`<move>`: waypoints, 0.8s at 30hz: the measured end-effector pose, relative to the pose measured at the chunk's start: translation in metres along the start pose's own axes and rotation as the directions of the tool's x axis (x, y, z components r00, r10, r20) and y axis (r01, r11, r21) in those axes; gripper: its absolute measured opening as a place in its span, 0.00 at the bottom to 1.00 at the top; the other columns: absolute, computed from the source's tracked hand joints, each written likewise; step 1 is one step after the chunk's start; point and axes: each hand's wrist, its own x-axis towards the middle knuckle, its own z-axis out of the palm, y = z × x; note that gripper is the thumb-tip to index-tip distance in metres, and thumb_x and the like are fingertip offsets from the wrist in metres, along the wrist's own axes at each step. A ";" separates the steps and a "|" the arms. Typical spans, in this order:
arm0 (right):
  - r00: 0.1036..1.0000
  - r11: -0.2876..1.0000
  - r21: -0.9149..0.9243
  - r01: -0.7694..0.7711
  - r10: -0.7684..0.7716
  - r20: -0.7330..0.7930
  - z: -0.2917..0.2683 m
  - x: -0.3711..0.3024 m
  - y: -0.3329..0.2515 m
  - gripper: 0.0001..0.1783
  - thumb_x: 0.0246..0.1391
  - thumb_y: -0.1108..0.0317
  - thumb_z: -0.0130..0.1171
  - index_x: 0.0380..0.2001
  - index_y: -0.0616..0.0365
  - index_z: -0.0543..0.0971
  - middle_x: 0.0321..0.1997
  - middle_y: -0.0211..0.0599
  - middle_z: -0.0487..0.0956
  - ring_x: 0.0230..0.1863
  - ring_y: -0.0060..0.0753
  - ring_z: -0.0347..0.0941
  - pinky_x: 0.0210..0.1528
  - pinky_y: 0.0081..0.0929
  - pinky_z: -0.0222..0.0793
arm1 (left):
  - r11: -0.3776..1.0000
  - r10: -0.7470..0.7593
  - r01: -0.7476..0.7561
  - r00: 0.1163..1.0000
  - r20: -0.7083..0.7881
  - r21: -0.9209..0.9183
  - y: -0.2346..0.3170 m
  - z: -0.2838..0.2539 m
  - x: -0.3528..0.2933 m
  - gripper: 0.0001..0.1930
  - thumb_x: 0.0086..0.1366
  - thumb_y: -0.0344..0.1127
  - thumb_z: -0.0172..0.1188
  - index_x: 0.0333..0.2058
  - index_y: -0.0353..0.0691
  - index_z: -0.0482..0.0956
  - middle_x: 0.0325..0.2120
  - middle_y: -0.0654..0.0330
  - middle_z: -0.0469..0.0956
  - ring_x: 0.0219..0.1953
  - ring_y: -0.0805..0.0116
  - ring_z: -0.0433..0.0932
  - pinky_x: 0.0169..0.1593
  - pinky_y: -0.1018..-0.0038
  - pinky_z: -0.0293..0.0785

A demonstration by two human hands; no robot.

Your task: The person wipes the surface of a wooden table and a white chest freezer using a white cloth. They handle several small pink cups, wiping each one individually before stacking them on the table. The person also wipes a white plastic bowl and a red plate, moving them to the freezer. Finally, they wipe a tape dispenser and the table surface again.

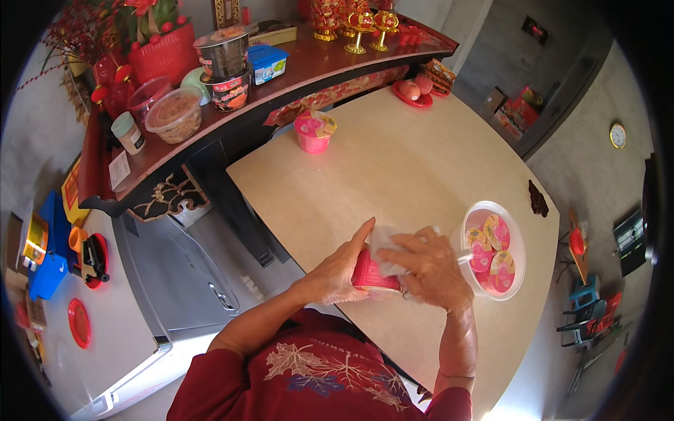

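Note:
Near the table's front edge, my left hand (335, 275) is closed around a pink cup (375, 272), which is tilted on its side. The fingers of my right hand (434, 270) curl over a crumpled white cloth (393, 247), pressed against the cup's side; whether it is cloth or tissue is hard to tell. Just right of that hand stands a white plastic tub with a handle (518, 261), holding several pink cups with printed lids (500, 235). Another pink cup (314, 133) stands upright at the table's far left.
The beige table (393, 168) also bears a red plate of round fruit (413, 98) at the back and a dark, crumpled item (538, 198) at right. Behind it, a dark red shelf (309, 70) carries stacked tubs (226, 67), a blue-lidded box (268, 64) and gold cups (359, 31).

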 end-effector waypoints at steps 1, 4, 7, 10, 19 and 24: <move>0.999 0.997 0.071 0.018 -0.022 0.046 -0.001 0.002 -0.003 0.28 0.32 0.75 0.58 0.43 0.39 0.82 0.47 0.28 0.78 0.42 0.41 0.70 0.41 0.37 0.68 | 1.000 0.031 -0.031 0.999 0.015 0.003 -0.001 -0.003 0.002 0.62 0.42 0.34 0.74 0.68 0.43 0.36 0.52 0.45 0.66 0.52 0.54 0.70 0.57 0.63 0.66; 0.989 0.946 0.315 -0.077 0.033 0.142 0.004 -0.001 0.012 0.29 0.35 0.75 0.56 0.46 0.43 0.80 0.48 0.32 0.78 0.46 0.44 0.69 0.46 0.38 0.69 | 0.972 -0.089 0.120 0.984 0.156 -0.202 0.004 -0.013 -0.001 0.59 0.43 0.36 0.74 0.67 0.44 0.39 0.53 0.47 0.66 0.53 0.58 0.70 0.57 0.65 0.66; 0.990 0.785 0.606 -0.124 0.053 0.134 0.014 -0.009 0.037 0.30 0.42 0.79 0.50 0.52 0.48 0.77 0.47 0.33 0.78 0.44 0.37 0.71 0.50 0.33 0.67 | 0.884 -0.025 0.120 0.978 0.209 -0.452 -0.013 -0.017 0.004 0.52 0.46 0.36 0.73 0.65 0.43 0.48 0.51 0.51 0.68 0.53 0.62 0.70 0.58 0.67 0.67; 0.889 0.221 0.879 -0.422 0.290 0.354 0.028 -0.014 0.036 0.27 0.47 0.80 0.49 0.54 0.54 0.75 0.43 0.33 0.79 0.42 0.26 0.73 0.46 0.25 0.69 | 0.783 -0.001 0.132 0.978 0.211 -0.607 -0.019 -0.020 0.009 0.47 0.47 0.31 0.72 0.64 0.42 0.53 0.53 0.54 0.68 0.56 0.64 0.69 0.59 0.67 0.66; 0.830 0.132 0.944 -0.303 0.523 0.194 0.099 -0.036 0.044 0.25 0.49 0.80 0.51 0.53 0.60 0.74 0.42 0.33 0.78 0.41 0.22 0.72 0.45 0.19 0.67 | 0.554 -0.122 0.002 0.989 -0.079 -0.832 -0.027 -0.054 0.035 0.32 0.58 0.24 0.62 0.60 0.38 0.61 0.54 0.57 0.70 0.56 0.67 0.70 0.59 0.68 0.69; 0.912 0.818 0.534 -0.215 0.363 -0.189 0.117 -0.033 0.031 0.26 0.40 0.81 0.56 0.48 0.55 0.77 0.44 0.41 0.77 0.45 0.41 0.72 0.47 0.33 0.69 | 0.658 -0.218 -0.157 0.896 -0.386 -0.736 -0.043 -0.132 0.085 0.23 0.61 0.31 0.61 0.55 0.39 0.68 0.48 0.60 0.75 0.50 0.69 0.75 0.50 0.72 0.76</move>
